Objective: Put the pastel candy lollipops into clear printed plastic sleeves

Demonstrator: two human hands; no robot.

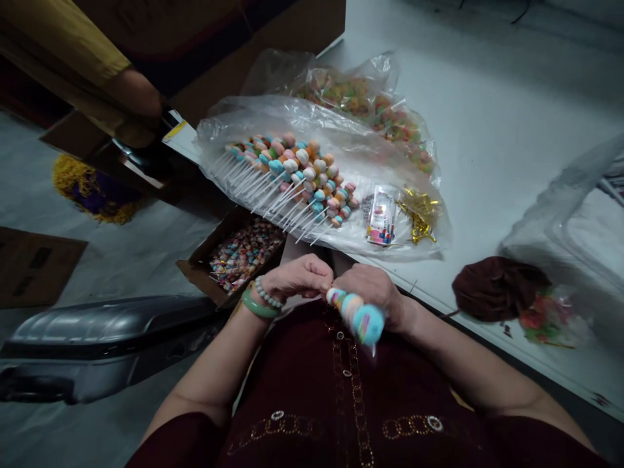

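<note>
In front of my chest I hold a wrapped marshmallow stick [361, 317], its pastel pieces pointing down toward my body. My left hand [303, 276], with a bead bracelet and a green bangle, pinches at the narrow end of the wrapper. Closed beside it, my right hand [373, 286] grips the same end; its fingertips are partly hidden. Beyond my hands, many unwrapped marshmallow sticks [292, 172] lie on a clear plastic bag [351, 244]. Next to them are a stack of printed labels [381, 216] and gold twist ties [420, 214].
An open carton [197, 276] of wrapped sticks stands below the table [487, 149] edge. Another bag of colourful sweets [351, 94] lies behind. A brown cloth bundle [494, 288] sits right, a grey suitcase [112, 344] left. Another person's arm [134, 94] reaches in at upper left.
</note>
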